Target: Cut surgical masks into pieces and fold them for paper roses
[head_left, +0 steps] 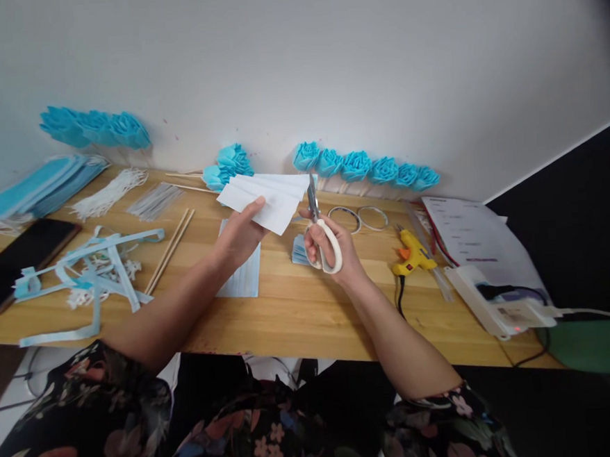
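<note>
So in the middle of the frame the left hand [240,234] is holding up a fanned stack of white mask sheets [268,196], thumb on top and fingers underneath pinching the lower left end. The right hand [327,244] has its fingers curled through the white handles of the scissors [319,227], blades pointing up and touching the right edge of the stack. That material looks super light and floppy, so I'd guess it droops and slides apart unless it's pinched close to where the blades meet it. Below the hands a blue mask [243,274] lies flat on the wooden table [290,313], cut blue strips [93,267] sit at the left, and a yellow glue gun [413,254] is off to the right.
</note>
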`<act>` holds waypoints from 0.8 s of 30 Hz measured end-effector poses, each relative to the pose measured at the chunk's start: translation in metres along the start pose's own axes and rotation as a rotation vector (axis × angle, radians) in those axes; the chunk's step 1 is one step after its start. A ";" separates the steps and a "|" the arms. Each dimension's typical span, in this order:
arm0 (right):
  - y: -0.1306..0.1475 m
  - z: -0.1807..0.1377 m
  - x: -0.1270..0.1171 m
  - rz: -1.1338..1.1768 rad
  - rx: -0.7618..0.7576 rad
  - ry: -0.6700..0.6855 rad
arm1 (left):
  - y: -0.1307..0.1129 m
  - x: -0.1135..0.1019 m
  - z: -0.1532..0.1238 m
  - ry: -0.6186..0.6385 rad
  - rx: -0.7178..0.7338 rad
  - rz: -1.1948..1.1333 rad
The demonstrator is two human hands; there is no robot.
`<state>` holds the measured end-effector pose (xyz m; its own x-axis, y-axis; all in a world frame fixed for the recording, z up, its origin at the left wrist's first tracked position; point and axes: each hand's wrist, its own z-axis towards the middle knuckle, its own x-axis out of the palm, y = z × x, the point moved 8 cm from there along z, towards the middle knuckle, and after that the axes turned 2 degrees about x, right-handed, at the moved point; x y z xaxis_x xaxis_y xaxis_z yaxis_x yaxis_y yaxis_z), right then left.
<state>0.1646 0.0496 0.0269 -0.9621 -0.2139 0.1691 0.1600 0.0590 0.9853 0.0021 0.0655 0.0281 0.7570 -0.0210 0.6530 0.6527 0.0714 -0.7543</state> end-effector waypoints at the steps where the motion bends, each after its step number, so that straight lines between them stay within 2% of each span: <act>1: 0.000 0.000 0.000 0.000 0.001 0.006 | 0.000 -0.001 0.000 0.002 0.002 -0.007; 7: -0.004 0.000 0.003 -0.030 0.008 0.057 | 0.000 -0.004 0.002 0.023 0.015 -0.011; 17: -0.007 -0.001 0.006 -0.082 0.031 0.105 | -0.001 -0.016 0.004 -0.096 0.063 -0.043; 24: -0.006 -0.001 0.009 -0.105 0.033 0.106 | -0.003 -0.005 0.000 -0.009 0.048 0.008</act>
<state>0.1556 0.0461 0.0222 -0.9441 -0.3225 0.0679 0.0505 0.0620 0.9968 -0.0040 0.0654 0.0271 0.7620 -0.0112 0.6475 0.6439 0.1196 -0.7557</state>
